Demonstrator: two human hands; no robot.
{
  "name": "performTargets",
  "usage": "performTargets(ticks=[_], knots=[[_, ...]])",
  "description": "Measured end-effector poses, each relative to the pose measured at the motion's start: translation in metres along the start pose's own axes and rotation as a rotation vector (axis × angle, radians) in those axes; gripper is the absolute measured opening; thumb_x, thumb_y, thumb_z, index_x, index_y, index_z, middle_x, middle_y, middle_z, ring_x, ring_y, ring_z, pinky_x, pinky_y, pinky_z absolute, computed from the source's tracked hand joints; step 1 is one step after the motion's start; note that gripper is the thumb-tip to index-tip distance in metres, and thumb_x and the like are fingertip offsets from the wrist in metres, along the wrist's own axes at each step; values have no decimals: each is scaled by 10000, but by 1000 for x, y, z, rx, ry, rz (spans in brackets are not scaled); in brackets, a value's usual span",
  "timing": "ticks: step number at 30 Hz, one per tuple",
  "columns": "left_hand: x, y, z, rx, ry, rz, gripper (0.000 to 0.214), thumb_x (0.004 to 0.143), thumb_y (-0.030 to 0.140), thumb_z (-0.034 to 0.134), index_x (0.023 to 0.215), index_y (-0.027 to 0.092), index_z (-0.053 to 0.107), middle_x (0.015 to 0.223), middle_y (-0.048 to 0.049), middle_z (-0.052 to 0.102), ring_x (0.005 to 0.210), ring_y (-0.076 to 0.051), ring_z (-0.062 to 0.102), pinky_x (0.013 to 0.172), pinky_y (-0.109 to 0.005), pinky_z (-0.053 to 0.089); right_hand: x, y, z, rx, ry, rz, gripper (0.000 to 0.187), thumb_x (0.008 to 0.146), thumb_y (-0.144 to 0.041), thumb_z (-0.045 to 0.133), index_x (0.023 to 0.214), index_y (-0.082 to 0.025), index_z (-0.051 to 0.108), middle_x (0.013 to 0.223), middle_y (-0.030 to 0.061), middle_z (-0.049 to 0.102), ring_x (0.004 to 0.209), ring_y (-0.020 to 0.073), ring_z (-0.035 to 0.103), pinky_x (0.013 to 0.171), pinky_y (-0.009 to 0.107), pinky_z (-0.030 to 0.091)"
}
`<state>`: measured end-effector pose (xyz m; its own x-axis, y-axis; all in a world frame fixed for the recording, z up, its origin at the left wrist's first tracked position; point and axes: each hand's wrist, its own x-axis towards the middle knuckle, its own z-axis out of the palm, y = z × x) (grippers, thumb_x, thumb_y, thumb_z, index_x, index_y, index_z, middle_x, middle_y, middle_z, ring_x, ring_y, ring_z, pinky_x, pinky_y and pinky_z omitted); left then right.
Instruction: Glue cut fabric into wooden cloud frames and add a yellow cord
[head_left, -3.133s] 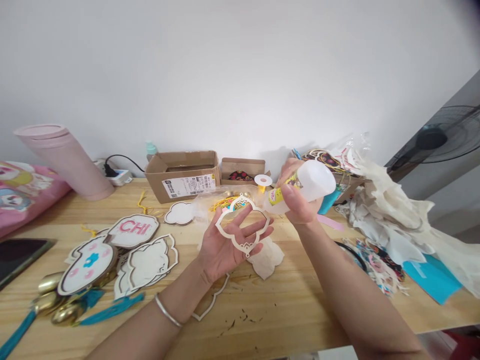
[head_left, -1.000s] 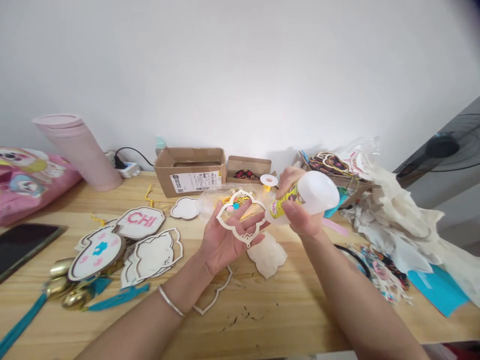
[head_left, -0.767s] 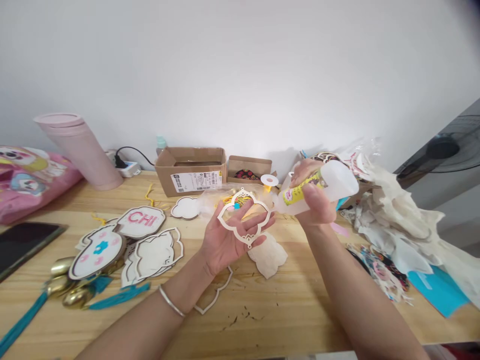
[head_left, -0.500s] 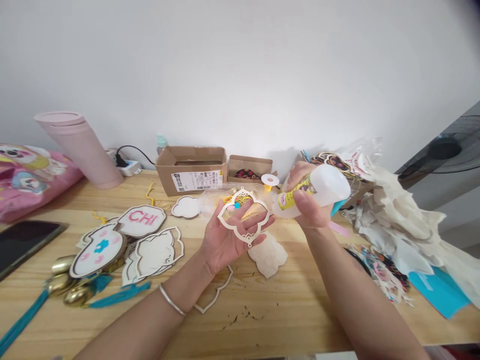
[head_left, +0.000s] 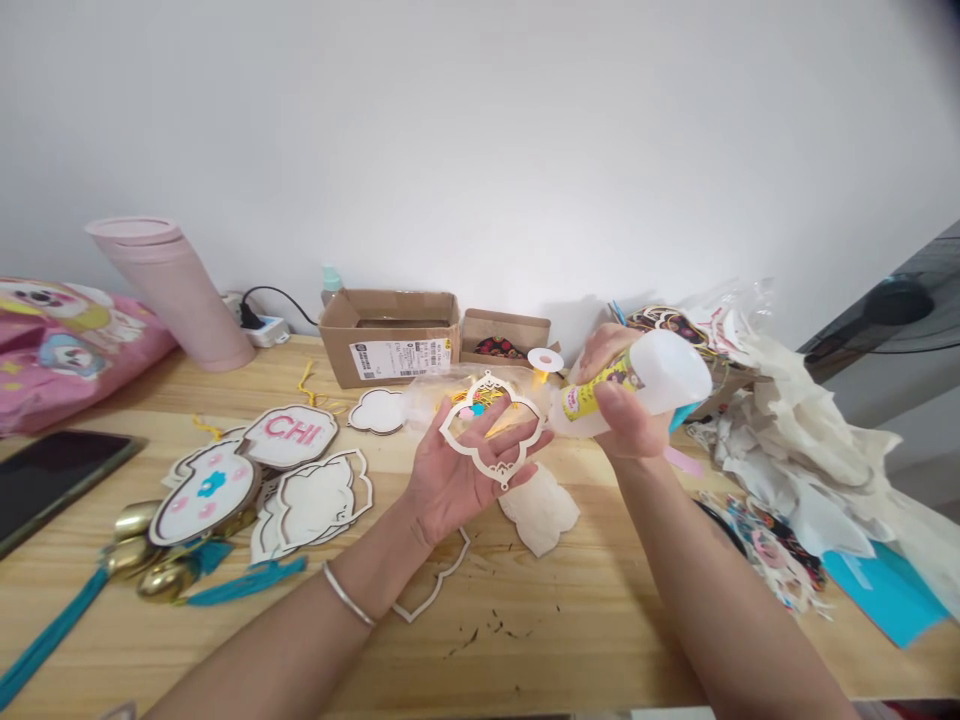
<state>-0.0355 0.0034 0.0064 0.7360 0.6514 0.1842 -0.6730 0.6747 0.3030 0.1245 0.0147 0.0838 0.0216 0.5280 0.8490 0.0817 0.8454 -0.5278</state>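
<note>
A pale scalloped frame (head_left: 504, 469) is held up above the table (head_left: 577, 640), tilted towards the viewer, lying across the fingers of the left hand (head_left: 456, 482). That hand is spread, palm up, with its fingers behind the frame and showing through the gap. It bears the frame rather than clenching it, presumably so that the front of the rim is left uncovered while the thin piece has support from below.

To the right of the frame, the right hand (head_left: 626, 412) is wrapped firmly around a whitish bottle (head_left: 669, 370) with a yellow label. The bottle is tipped, base up and away, its narrow end pointing at the frame's right edge; this angle probably serves to bring that end close to the rim. Whether the two touch, I cannot tell.

Below and just right of the frame, a cream cloth piece (head_left: 541, 512) of similar outline lies flat, perhaps put there to be within reach. Behind the frame are a clear bag (head_left: 424, 402) with yellow cords and a white spool (head_left: 545, 360); farther back stands a cardboard box (head_left: 394, 358). Left of the frame lies a plaque (head_left: 291, 436) reading "CHI"; well to its right is heaped cloth (head_left: 814, 455).
</note>
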Motion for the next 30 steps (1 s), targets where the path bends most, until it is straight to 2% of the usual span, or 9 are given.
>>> performTargets(ticks=[4,6,9,14,18,24,27,30], knots=[[0,0,-2,15,16,7,673,827,582,282,1370,192,197,1275,-183,481,1091,-272,538,886,-406,398,1,-3,2,5,-88,0,306,615,-518,612,564,-246,481,491,-6,451,435,146,401,407,329,349],[0,0,-3,12,21,10,680,825,584,281,1375,195,185,1286,-182,472,1095,-276,535,884,-410,399,1,-3,2,-23,-69,-9,291,592,-509,622,574,-247,497,509,-1,466,458,151,417,421,332,360],[0,0,-3,-1,0,3,669,825,584,284,1358,183,231,1250,-182,506,1136,-278,503,870,-392,414,1,-4,3,-55,-24,5,288,582,-518,623,606,-251,516,542,2,482,488,157,438,440,336,378],[0,-2,0,-45,3,24,581,840,559,287,1259,168,385,1072,-147,619,963,-232,612,846,-391,439,0,-9,10,-3,-84,-36,292,615,-487,616,538,-241,480,498,-7,439,438,134,383,384,316,321],[0,-2,2,-50,45,29,600,837,563,291,1288,171,352,1074,-145,616,895,-221,632,847,-403,432,-1,-9,13,32,-77,-73,254,625,-441,635,566,-243,488,522,-6,462,461,140,400,410,324,336],[0,-1,2,-50,60,24,660,826,570,318,1353,181,237,1130,-163,587,919,-230,623,828,-380,435,-1,-8,13,-7,-37,-59,254,620,-465,631,595,-254,492,520,-10,472,456,145,419,413,331,357],[0,-1,2,-42,50,25,666,823,577,320,1354,184,233,1136,-168,582,959,-240,608,840,-387,428,-1,-9,13,-14,-23,-79,279,634,-496,618,595,-254,485,539,-8,470,477,148,435,455,345,390],[0,-2,1,-49,24,14,637,830,566,314,1336,181,276,1127,-159,590,985,-242,595,868,-405,412,-1,-10,15,24,-25,-88,258,629,-463,632,590,-248,495,536,-13,473,462,139,427,423,324,365]])
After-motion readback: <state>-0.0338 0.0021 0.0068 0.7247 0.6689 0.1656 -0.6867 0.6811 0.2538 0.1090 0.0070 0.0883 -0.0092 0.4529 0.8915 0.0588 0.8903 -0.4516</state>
